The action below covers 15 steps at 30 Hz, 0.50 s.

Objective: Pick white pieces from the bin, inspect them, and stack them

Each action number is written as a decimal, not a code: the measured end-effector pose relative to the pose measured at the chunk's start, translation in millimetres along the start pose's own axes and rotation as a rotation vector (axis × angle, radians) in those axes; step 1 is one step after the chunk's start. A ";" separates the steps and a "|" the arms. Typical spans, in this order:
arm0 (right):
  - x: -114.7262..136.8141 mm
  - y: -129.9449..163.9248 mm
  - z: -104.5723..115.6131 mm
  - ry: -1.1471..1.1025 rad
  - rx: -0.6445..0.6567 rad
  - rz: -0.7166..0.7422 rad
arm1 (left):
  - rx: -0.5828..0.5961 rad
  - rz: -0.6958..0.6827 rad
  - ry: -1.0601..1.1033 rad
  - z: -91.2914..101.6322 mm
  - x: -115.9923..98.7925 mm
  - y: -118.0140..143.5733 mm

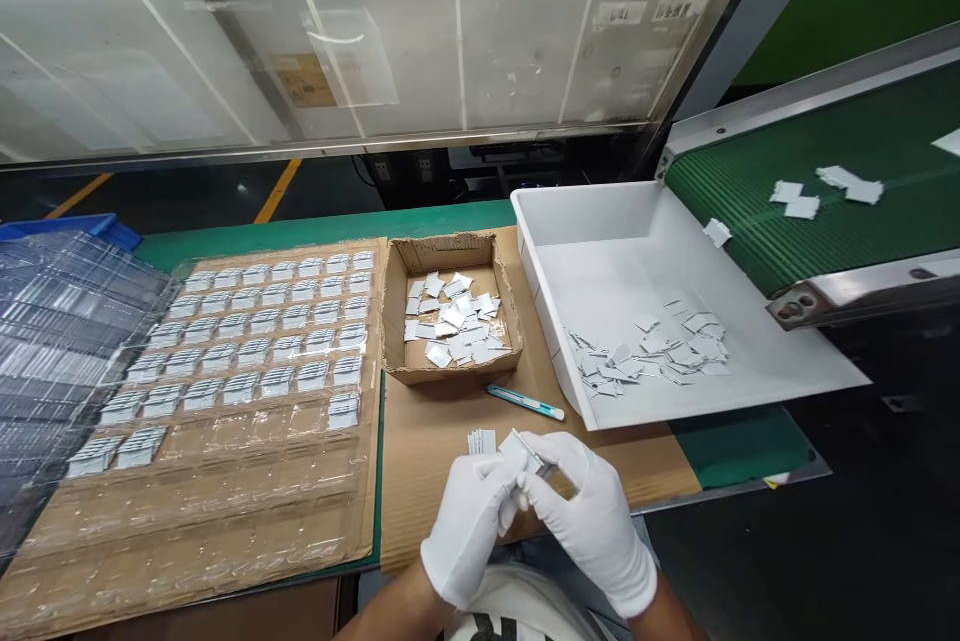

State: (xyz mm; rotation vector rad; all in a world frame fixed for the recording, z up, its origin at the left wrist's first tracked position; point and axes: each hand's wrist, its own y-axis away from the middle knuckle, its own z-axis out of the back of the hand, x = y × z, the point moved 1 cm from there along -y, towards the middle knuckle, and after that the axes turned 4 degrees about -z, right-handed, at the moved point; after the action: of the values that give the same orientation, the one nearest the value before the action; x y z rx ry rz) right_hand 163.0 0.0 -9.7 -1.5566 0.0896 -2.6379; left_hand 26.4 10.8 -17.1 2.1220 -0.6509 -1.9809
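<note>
Both hands wear white gloves and meet low in the middle. My left hand (469, 521) and my right hand (589, 511) together pinch a small white rectangular piece (525, 448) between their fingertips, just above the cardboard sheet (427, 461). A short stack of similar white pieces (481, 440) lies on the cardboard right behind my left hand. A teal-handled knife (525, 403) lies a little farther back.
A small cardboard box (394, 321) holds several white pieces. A white bin (750, 361) at right holds a pile, fed by a green conveyor (862, 151) carrying more. A clear blister tray (225, 441) at left has most pockets filled. Stacked clear trays (52, 321) sit far left.
</note>
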 end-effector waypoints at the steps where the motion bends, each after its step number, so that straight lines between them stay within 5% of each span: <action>1: -0.2 0.0 -0.2 0.003 0.004 0.004 | 0.004 0.002 -0.006 0.1 -0.6 0.3; 15: -6.1 -0.7 -3.0 -0.118 0.058 -0.013 | -0.002 -0.002 0.022 -3.9 2.2 -1.0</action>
State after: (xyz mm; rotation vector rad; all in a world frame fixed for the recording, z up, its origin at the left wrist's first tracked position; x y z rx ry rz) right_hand 163.3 1.3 -16.4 -1.6946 -0.0036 -2.5274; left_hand 30.4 10.2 -19.1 2.1410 -0.6433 -1.9560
